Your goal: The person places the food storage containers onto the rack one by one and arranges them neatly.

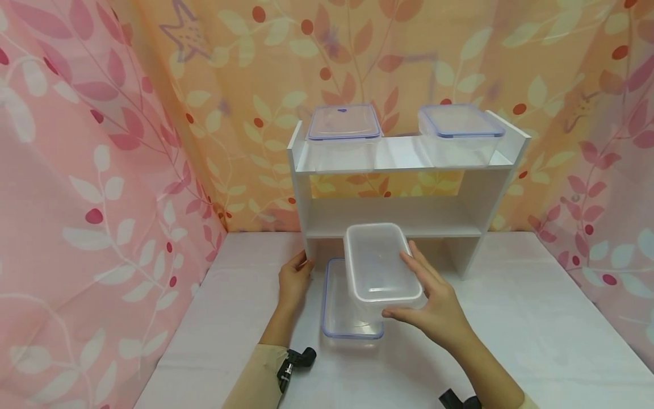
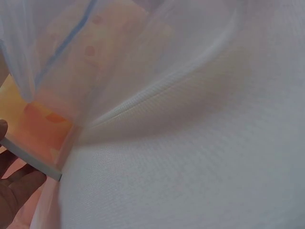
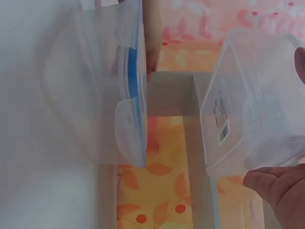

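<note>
Leaf-printed fabric (image 1: 128, 187) backs a cloth-covered counter (image 1: 541, 324). At left, the grip of the left hand (image 1: 293, 287) pinches the edge of a white, flat-panelled shelf (image 1: 388, 216). Centrally, a blue-rimmed clear plastic box (image 1: 336, 309) stands partly hidden behind a translucent, round-cornered plastic container (image 1: 384, 262), raised before the shelf. At right, the grip of the right hand (image 1: 436, 307), widely spread, holds the container's side; its label (image 3: 220, 118) is illegible.

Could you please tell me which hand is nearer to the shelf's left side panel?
Left. The left hand grips the left side panel low on its front edge; the right hand is farther right, holding the white-rimmed container in front of the shelf.
</note>
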`<action>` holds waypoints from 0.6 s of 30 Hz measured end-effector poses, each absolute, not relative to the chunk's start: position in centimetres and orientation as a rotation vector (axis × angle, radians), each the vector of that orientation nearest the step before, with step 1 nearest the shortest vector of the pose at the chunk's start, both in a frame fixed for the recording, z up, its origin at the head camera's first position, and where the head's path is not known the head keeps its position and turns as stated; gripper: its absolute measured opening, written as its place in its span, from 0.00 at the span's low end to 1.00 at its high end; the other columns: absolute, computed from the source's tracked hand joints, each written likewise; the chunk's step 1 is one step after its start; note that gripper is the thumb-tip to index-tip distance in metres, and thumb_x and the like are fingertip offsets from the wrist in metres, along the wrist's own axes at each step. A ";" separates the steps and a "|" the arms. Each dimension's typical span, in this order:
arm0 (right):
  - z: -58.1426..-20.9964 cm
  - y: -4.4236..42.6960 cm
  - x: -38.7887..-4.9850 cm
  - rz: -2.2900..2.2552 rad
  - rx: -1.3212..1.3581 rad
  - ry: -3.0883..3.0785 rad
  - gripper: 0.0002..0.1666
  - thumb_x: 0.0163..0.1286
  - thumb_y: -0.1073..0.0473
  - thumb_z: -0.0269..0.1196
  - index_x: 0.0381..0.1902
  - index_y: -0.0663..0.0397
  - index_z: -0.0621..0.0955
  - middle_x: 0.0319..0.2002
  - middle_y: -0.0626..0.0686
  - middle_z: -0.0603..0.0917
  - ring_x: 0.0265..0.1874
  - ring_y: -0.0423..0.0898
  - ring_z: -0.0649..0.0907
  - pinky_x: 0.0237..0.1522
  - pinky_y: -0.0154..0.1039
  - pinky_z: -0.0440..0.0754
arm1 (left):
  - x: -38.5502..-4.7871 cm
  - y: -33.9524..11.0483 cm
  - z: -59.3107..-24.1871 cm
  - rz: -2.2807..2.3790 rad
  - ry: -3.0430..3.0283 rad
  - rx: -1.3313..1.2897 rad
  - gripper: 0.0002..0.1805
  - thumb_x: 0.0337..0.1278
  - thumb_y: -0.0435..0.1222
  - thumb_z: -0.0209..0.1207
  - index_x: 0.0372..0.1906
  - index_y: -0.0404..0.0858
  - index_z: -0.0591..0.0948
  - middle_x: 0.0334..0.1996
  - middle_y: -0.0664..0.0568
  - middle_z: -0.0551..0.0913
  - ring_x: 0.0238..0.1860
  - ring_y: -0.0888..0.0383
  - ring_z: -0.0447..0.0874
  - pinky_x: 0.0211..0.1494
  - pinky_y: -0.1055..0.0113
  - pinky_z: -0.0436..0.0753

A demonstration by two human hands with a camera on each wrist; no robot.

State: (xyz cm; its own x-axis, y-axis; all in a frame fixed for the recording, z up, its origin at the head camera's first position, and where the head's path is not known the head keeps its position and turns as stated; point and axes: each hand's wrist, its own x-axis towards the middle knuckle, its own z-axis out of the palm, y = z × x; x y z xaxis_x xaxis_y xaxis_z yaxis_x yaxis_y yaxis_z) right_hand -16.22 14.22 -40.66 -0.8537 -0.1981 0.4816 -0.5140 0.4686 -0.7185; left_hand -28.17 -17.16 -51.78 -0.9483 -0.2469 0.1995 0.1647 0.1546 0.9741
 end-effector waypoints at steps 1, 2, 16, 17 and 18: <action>-40.5 14.1 -16.3 1.341 0.600 -2.393 0.66 0.38 0.47 0.87 0.77 0.37 0.69 0.81 0.45 0.58 0.77 0.53 0.64 0.63 0.16 0.63 | -28.1 -17.1 -51.7 -1.854 -2.127 0.078 0.22 0.70 0.35 0.63 0.66 0.37 0.80 0.60 0.39 0.83 0.55 0.47 0.87 0.49 0.42 0.86; -40.4 14.0 -16.4 1.344 0.598 -2.399 0.66 0.38 0.47 0.87 0.77 0.37 0.69 0.81 0.44 0.58 0.77 0.54 0.64 0.62 0.16 0.63 | -28.1 -17.1 -51.7 -1.853 -2.130 0.080 0.22 0.70 0.35 0.63 0.66 0.38 0.80 0.60 0.40 0.84 0.55 0.47 0.87 0.49 0.42 0.86; -38.8 12.6 -17.9 1.358 0.561 -2.420 0.65 0.40 0.42 0.86 0.77 0.37 0.68 0.81 0.44 0.59 0.78 0.52 0.62 0.70 0.62 0.69 | -28.0 -17.2 -51.4 -1.826 -2.156 0.091 0.23 0.68 0.33 0.64 0.66 0.36 0.80 0.60 0.40 0.84 0.57 0.44 0.86 0.50 0.47 0.87; -38.7 12.5 -18.0 1.355 0.560 -2.421 0.65 0.40 0.41 0.86 0.77 0.37 0.69 0.81 0.44 0.59 0.79 0.52 0.62 0.70 0.62 0.69 | -28.3 -17.3 -51.8 -1.821 -2.153 0.099 0.23 0.68 0.34 0.64 0.66 0.38 0.80 0.59 0.41 0.84 0.56 0.45 0.86 0.49 0.49 0.88; -38.6 12.4 -18.1 1.348 0.559 -2.424 0.65 0.40 0.40 0.85 0.77 0.37 0.69 0.81 0.44 0.59 0.79 0.53 0.62 0.70 0.63 0.69 | -28.3 -17.3 -51.8 -1.817 -2.154 0.100 0.23 0.68 0.34 0.64 0.66 0.38 0.80 0.59 0.41 0.84 0.56 0.46 0.86 0.49 0.49 0.88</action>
State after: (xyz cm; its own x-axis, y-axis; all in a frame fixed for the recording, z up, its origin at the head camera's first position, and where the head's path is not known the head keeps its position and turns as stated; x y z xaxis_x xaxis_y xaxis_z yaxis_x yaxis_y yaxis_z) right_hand -18.12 12.40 -38.61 -0.8755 -0.1837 0.4470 -0.4766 0.4811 -0.7358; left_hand -28.29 -17.28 -51.81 -0.9464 -0.2564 0.1965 0.1506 0.1882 0.9705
